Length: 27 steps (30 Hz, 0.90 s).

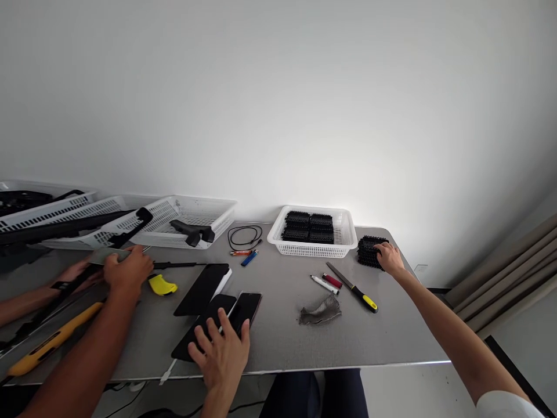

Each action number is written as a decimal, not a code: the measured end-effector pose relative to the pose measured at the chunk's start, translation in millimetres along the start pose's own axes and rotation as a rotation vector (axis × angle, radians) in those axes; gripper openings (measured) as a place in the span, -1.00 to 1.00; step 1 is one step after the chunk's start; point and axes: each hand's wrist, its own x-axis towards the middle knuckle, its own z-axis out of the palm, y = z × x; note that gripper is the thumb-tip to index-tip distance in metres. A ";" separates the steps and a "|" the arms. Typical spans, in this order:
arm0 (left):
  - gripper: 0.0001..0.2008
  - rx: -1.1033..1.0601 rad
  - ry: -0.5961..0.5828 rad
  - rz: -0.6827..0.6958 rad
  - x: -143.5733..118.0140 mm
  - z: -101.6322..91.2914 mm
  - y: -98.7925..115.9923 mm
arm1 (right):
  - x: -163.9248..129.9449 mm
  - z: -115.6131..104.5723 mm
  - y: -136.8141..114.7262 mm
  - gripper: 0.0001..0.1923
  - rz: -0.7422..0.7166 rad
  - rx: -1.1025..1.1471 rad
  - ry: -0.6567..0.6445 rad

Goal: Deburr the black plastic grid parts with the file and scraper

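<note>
My left hand (225,355), fingers spread, rests over a black slab-like device (204,325) and beside a dark phone (246,310). Another black slab with a white edge (202,287) lies just beyond. At the right of the table, my right hand (391,258) has its fingers closed on the near right side of a stack of black ridged plastic pieces (369,251); some fingertips are hidden. Similar black ridged pieces (308,226) sit in rows inside a white basket (312,251) to the left of that hand.
A yellow-black file (354,288), red lighter (332,280), white marker (324,284) and grey dusty cloth (321,312) lie mid-table. Behind are a cable (244,235) and blue lighter (249,258). At left, a co-worker's hands (126,270) hold a long black part near a yellow tool (56,339).
</note>
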 end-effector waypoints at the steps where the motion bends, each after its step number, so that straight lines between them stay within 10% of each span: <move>1: -0.29 0.005 0.017 0.002 -0.7 -0.7 1.8 | -0.1 0.2 -0.4 -0.54 -0.001 -0.004 0.003; 18: -0.42 -0.299 0.012 0.235 -31.0 2.2 57.2 | -3.9 -16.5 -2.9 -0.50 -0.134 -0.099 0.188; 27: -0.60 -0.930 0.039 0.306 8.0 -20.9 147.9 | -47.9 -40.5 -94.5 -0.53 -0.328 0.073 0.572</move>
